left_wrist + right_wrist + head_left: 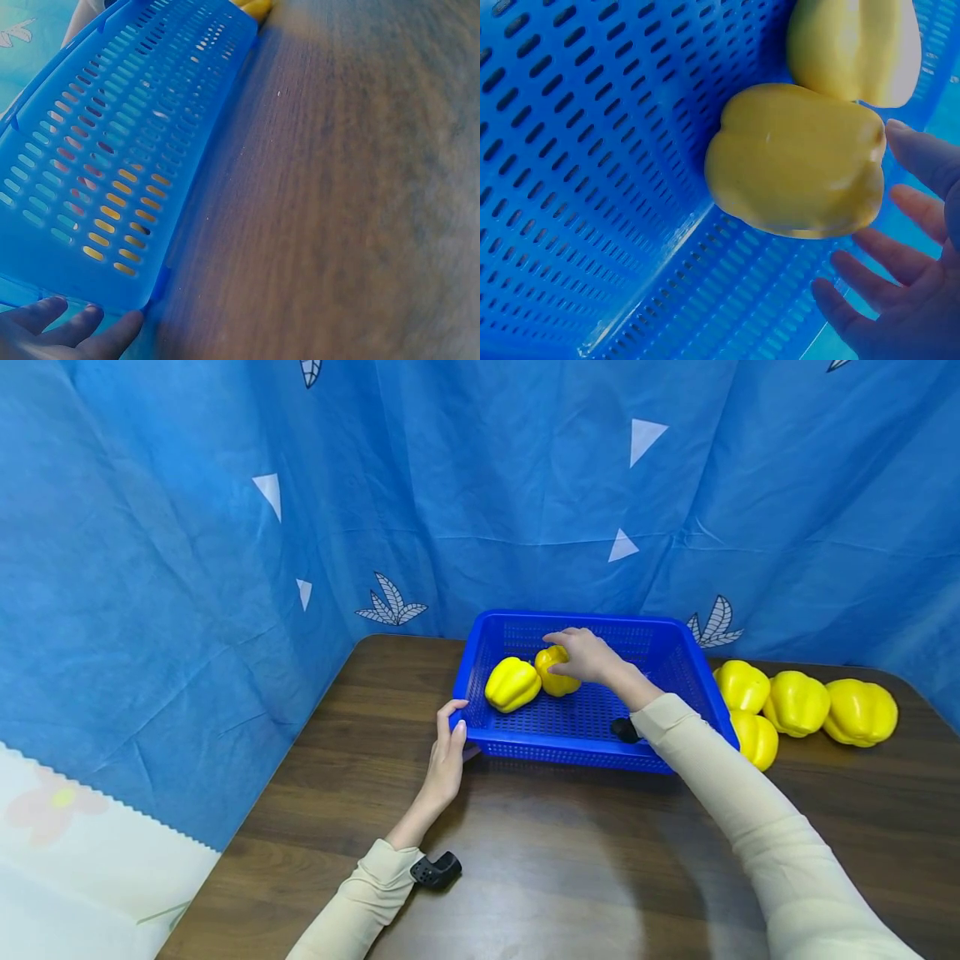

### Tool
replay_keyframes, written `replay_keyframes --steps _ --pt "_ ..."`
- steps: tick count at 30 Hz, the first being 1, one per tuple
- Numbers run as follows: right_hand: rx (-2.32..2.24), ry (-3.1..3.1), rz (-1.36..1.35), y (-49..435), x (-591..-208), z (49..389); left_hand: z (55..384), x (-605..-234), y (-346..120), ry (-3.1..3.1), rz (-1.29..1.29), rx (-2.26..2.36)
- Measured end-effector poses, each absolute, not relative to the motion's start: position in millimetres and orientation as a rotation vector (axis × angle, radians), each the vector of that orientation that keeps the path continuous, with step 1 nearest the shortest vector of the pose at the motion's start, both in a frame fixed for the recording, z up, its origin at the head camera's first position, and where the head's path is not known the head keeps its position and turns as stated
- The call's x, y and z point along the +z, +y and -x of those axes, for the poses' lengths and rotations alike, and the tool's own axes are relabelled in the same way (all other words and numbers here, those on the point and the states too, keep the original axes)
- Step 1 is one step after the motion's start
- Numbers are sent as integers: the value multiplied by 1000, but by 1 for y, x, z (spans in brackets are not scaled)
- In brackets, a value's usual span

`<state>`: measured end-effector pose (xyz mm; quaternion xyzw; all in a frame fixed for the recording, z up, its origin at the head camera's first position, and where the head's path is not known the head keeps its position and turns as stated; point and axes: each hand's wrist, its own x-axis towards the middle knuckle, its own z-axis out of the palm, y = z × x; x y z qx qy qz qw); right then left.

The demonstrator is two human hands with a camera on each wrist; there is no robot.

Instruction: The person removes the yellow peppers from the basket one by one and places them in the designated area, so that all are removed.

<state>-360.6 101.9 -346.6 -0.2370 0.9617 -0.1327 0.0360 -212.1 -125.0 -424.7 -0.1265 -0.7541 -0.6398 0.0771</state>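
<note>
The blue basket (570,750) is gripped at one corner by the left hand (444,762). The right hand (591,657) is held, fingers spread, beside a yellow pepper (795,161).

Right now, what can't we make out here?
Head: part of one pepper in the blue basket, behind the right hand.
Head: part of the frontmost loose pepper, behind the basket.
Left wrist: part of the left hand, past the edge.
Right wrist: the basket's other pepper, cut by the top edge.
</note>
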Motion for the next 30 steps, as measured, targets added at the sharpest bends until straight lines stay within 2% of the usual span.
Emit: replay_keyframes --steps 6,10,21,30 --pt "-317 2939 761 96 -349 361 228 -452 -130 -2232 383 -1896" --pt "-248 2923 777 95 -350 361 229 -453 -130 -2226 381 -1880" --pt "-242 2900 694 114 -345 362 213 -422 -125 -2257 382 -1870" --pt "-129 2874 705 134 -346 363 211 -420 -125 -2264 368 -1921"
